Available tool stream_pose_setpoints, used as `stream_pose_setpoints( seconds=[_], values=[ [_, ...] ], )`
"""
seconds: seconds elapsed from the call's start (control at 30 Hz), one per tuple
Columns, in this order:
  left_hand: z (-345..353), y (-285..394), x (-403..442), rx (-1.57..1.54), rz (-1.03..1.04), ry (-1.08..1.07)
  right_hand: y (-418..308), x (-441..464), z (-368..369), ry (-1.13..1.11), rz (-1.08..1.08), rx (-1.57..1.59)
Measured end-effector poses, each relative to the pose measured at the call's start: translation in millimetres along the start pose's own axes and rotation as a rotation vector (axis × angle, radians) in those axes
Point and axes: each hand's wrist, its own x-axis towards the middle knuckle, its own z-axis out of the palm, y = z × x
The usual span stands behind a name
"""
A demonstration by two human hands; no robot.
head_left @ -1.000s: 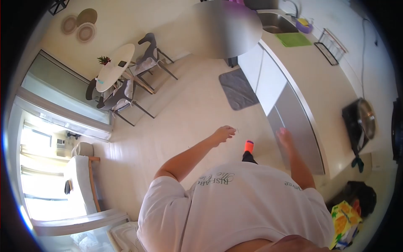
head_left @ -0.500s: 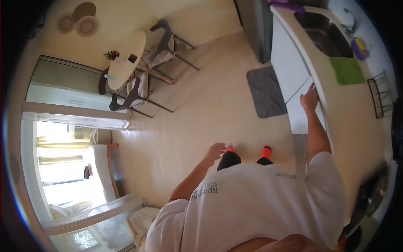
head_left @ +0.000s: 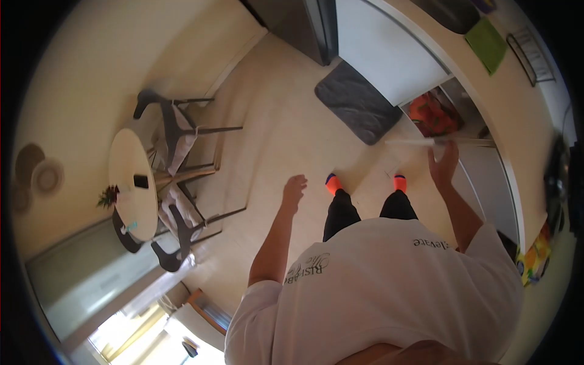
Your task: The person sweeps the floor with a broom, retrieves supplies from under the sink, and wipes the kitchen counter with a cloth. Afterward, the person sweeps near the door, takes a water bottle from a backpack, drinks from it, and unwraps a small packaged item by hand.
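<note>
Cabinet door edge (head_left: 411, 142) meets right hand (head_left: 444, 163), grip unclear; left hand (head_left: 294, 192), loose, hangs over wide floor (head_left: 274, 115).

White cabinet door (head_left: 409, 142), blurred, open, edge-on, below the counter (head_left: 517, 121)

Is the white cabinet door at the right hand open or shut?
Open: the white cabinet door stands out from the counter, and a red patterned item shows inside.

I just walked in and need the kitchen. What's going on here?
A person has their right hand at the edge of an open cupboard door under the counter; blur hides whether it grips. A red patterned thing, perhaps a bag, sits inside. The left hand is held out, apparently empty.
</note>
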Motion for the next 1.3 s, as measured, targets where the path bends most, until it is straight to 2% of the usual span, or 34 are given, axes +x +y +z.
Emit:
stream_pose_setpoints(
  seconds=[0.1,0.2,0.3,0.4,0.43,0.47,0.53,0.57,0.6,0.63,0.7,0.73,0.77,0.8,0.87,0.9,1.0,1.07,1.13,1.2,1.27,1.3],
  values=[
    [-15,40,24,0.035,0.055,0.027,5,-56,-31,-0.030,0.080,-0.026],
    [-12,42,48,0.059,0.005,-0.028,18,-81,-63,-0.171,0.167,-0.160],
    [7,29,61,0.053,-0.064,-0.137,12,-56,-105,-0.655,0.440,-0.313],
    [35,11,79,0.144,-0.107,-0.275,2,-3,-119,-1.005,0.339,-0.508],
    [49,13,88,0.173,-0.126,-0.284,-5,20,-110,-0.952,0.274,-0.391],
    [68,14,95,0.202,-0.143,-0.294,-18,43,-85,-0.925,0.372,-0.167],
    [140,8,130,0.168,0.450,-0.270,2,82,-14,-0.787,0.491,0.191],
    [176,65,115,0.588,0.833,-0.179,16,100,31,-0.662,0.258,0.242],
    [219,119,98,0.547,1.101,-0.141,16,121,55,-0.352,0.038,0.121],
    [259,169,90,0.570,1.256,-0.152,9,148,72,-0.029,-0.187,-0.003],
    [322,245,79,0.457,1.280,-0.268,-8,196,87,0.065,-0.126,0.030],
    [347,268,82,0.398,1.178,-0.234,-11,208,92,0.095,-0.090,0.051],
    [367,285,88,0.344,1.067,-0.205,-8,215,102,0.050,0.037,-0.010],
    [383,297,94,0.285,0.960,-0.176,-4,218,108,0.041,0.023,-0.038],
    [398,304,110,0.267,0.883,-0.100,-3,216,112,0.021,-0.021,-0.090],
    [402,304,116,0.253,0.832,-0.059,-7,216,110,-0.048,0.049,-0.048],
    [386,295,114,0.198,0.888,-0.022,-36,198,101,-0.081,0.043,-0.062],
    [367,286,108,0.223,0.877,0.008,-59,173,95,-0.059,-0.063,0.071],
    [342,276,107,0.230,0.860,-0.027,-109,157,70,-0.266,-0.043,0.248],
    [307,263,108,0.305,0.922,-0.034,-147,112,81,-0.431,-0.087,0.434],
    [259,259,105,0.454,0.933,-0.010,-186,88,79,-0.549,-0.157,0.633],
    [228,261,107,0.480,0.859,-0.039,-197,83,82,-0.636,-0.266,0.691]
  ],
)
